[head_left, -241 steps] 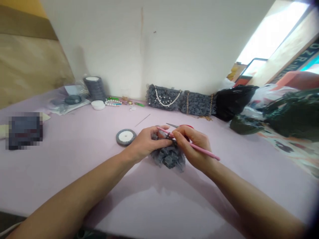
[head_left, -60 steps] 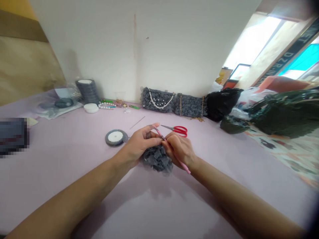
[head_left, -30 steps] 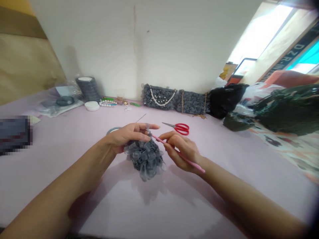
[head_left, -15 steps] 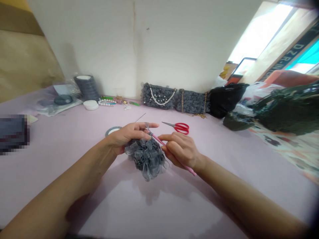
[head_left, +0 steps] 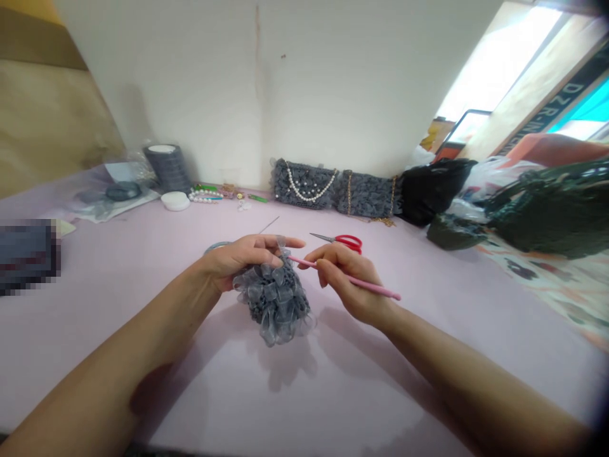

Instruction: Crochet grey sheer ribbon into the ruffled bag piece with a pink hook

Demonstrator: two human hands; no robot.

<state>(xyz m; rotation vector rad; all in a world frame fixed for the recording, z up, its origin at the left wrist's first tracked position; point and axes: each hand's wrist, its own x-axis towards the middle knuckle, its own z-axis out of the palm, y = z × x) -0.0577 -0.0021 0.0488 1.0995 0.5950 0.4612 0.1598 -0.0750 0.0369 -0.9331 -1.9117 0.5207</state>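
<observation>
My left hand grips the top of a grey crocheted ribbon piece, its index finger stretched along the upper edge with ribbon over it. Sheer ribbon loops cover the piece, which hangs above the table. In my right hand is a pink crochet hook, held between thumb and fingers. The hook's tip meets the upper edge of the piece beside my left thumb; whether it sits inside a stitch I cannot tell. Partly behind my left hand lies a ribbon roll. Red-handled scissors lie just beyond my right hand.
Two grey ruffled bags lean on the wall, one with a pearl strand, one with a gold chain. At the back left stand stacked ribbon rolls and a white disc. A black bag is at right.
My right hand has turned, swinging the pink hook from steeply slanted to flatter, its rear end now higher and farther right. The crocheted piece has shifted slightly left.
</observation>
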